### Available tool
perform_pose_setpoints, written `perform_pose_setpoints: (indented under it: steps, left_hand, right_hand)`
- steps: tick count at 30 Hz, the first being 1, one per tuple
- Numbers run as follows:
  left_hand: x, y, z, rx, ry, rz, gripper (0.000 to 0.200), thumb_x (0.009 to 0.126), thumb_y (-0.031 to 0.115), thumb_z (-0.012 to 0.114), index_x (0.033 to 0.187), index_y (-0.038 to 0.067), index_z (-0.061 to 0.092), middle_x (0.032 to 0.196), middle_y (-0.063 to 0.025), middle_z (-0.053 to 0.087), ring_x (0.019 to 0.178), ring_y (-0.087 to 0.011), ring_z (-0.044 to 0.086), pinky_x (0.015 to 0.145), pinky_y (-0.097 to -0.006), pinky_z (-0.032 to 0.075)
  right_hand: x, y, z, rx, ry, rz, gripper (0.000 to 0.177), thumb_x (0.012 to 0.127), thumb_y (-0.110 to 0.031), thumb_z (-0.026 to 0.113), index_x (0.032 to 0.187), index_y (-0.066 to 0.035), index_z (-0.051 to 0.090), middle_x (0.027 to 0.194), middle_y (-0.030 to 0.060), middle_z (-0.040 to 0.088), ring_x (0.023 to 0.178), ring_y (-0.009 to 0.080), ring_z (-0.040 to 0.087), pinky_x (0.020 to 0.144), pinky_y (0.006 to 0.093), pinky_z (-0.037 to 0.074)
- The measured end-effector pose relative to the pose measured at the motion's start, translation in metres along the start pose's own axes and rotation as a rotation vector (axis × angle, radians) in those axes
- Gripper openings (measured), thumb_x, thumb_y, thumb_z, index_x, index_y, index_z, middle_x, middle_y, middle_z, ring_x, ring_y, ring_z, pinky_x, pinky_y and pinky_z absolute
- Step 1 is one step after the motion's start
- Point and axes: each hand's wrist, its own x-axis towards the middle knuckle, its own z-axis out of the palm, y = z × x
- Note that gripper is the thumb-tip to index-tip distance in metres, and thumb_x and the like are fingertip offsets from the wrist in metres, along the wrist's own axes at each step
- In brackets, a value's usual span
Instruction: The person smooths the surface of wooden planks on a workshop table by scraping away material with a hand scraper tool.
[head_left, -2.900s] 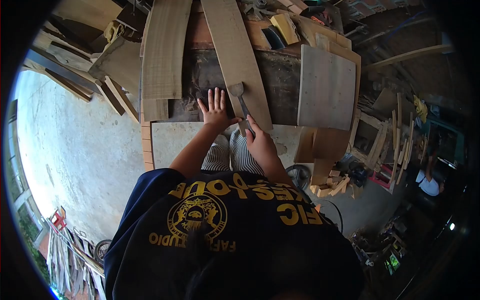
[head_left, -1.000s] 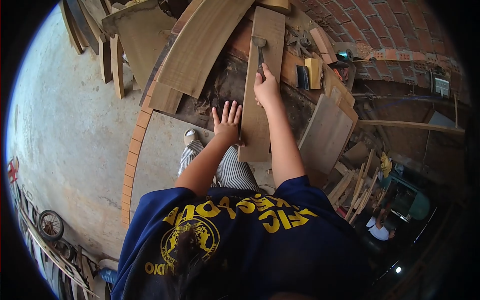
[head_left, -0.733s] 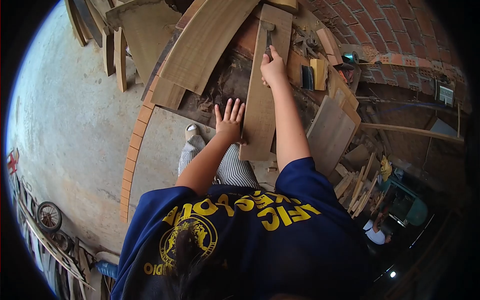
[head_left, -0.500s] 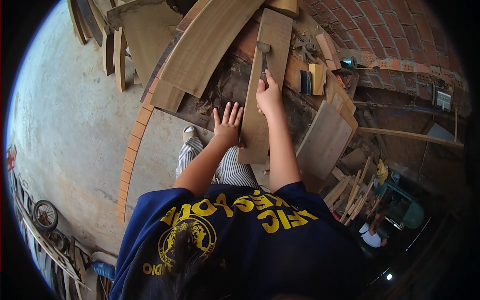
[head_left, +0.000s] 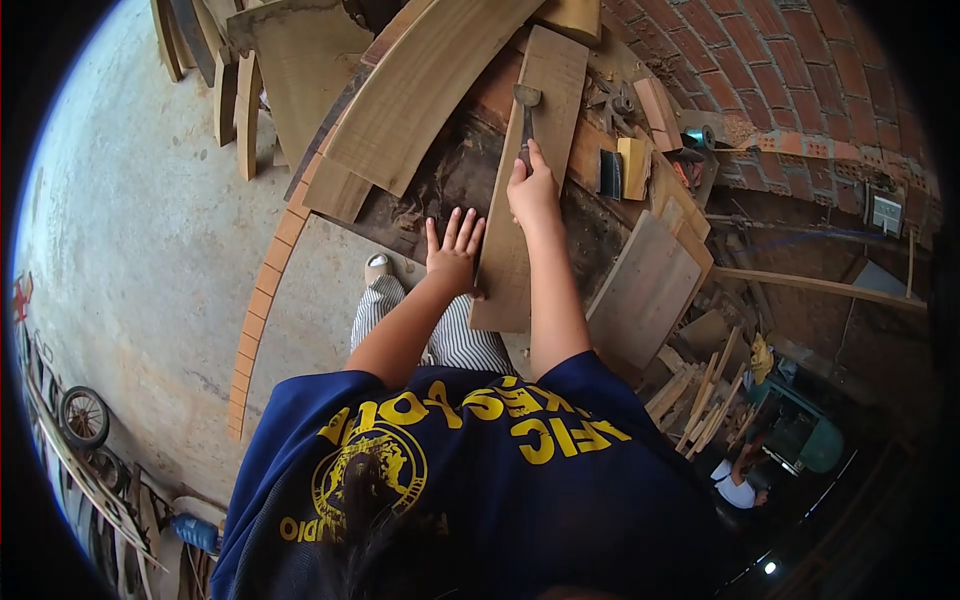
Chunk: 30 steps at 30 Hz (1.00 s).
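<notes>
My right hand [head_left: 535,197] is wrapped round the handle of a scraper [head_left: 527,97], its short wide metal blade pointing away from me over a long wooden plank [head_left: 510,255]. The plank runs lengthwise away from my body. Beside its left edge, my left hand [head_left: 455,262] lies with fingers spread over the dark, worn bench top [head_left: 455,175], and the thumb reaches the plank's edge. A wide, curved board [head_left: 415,105] rests on the bench farther left.
Right of the plank are a yellow block [head_left: 632,168], a dark block [head_left: 609,174] and a grey-brown board [head_left: 645,285]. A brick wall [head_left: 790,60] rises behind. Boards [head_left: 245,115] lean at the far left. A person in a white shirt [head_left: 735,487] is at lower right.
The view has shifted slightly. Both hands keep nearly the same places, with the scraper still in my right hand over the plank.
</notes>
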Motion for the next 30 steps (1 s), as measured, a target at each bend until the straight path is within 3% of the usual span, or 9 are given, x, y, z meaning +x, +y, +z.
perform_pose_setpoints:
  steps: [3,5,12,17,24,30]
  left_hand:
    - [-0.002,0.003,-0.004,0.015,-0.011,-0.033,0.142,0.046,0.067,0.079,0.151,0.015,0.0,0.158,-0.0041,-0.002,0.145,-0.0274,-0.007,0.108,-0.0663,-0.004]
    - [-0.001,0.002,-0.004,0.021,-0.01,-0.036,0.142,0.046,0.067,0.079,0.151,0.015,-0.001,0.158,-0.0039,-0.002,0.145,-0.0272,-0.007,0.108,-0.0663,-0.004]
    - [-0.001,0.004,-0.006,0.043,-0.042,-0.04,0.139,0.049,0.068,0.077,0.151,0.016,-0.002,0.158,-0.0031,-0.005,0.145,-0.0263,-0.008,0.108,-0.0662,-0.005]
    - [0.008,0.001,0.005,-0.031,-0.043,-0.049,0.135,0.054,0.07,0.074,0.151,0.017,-0.003,0.158,-0.0026,-0.007,0.145,-0.0257,-0.009,0.108,-0.066,-0.006]
    - [0.003,0.005,-0.005,0.047,-0.078,-0.066,0.137,0.052,0.07,0.075,0.151,0.017,-0.005,0.158,-0.0024,-0.007,0.145,-0.0261,-0.011,0.107,-0.0662,-0.007]
    - [0.005,0.007,-0.007,0.034,-0.115,-0.077,0.14,0.051,0.068,0.076,0.15,0.016,-0.007,0.158,-0.0042,-0.011,0.144,-0.028,-0.015,0.106,-0.0669,-0.009]
  right_hand:
    - [0.029,-0.027,-0.011,-0.002,0.044,-0.054,0.048,0.094,-0.023,0.047,0.141,-0.016,0.04,0.095,0.019,0.067,0.057,0.0263,0.065,0.044,0.0367,0.053]
    - [0.029,-0.052,-0.027,0.005,-0.069,0.116,0.046,0.093,-0.024,0.045,0.138,-0.015,0.043,0.116,0.024,0.06,0.107,0.039,0.058,0.091,0.0447,0.048]
    - [-0.016,-0.038,-0.013,-0.15,-0.018,0.026,0.05,0.093,-0.026,0.046,0.141,-0.018,0.038,0.11,0.0234,0.063,0.101,0.0395,0.061,0.088,0.0458,0.05]
    - [0.024,-0.047,-0.01,-0.15,0.063,-0.033,0.049,0.092,-0.025,0.046,0.14,-0.017,0.039,0.105,0.0237,0.065,0.096,0.04,0.063,0.084,0.047,0.051]
    - [-0.015,-0.032,0.01,-0.158,0.055,0.065,0.05,0.094,-0.027,0.044,0.143,-0.02,0.035,0.099,0.0243,0.066,0.092,0.0406,0.064,0.08,0.0489,0.052]
    - [0.038,-0.027,0.018,-0.164,0.159,-0.04,0.052,0.094,-0.027,0.045,0.144,-0.021,0.032,0.095,0.0236,0.067,0.087,0.0408,0.065,0.076,0.0493,0.052]
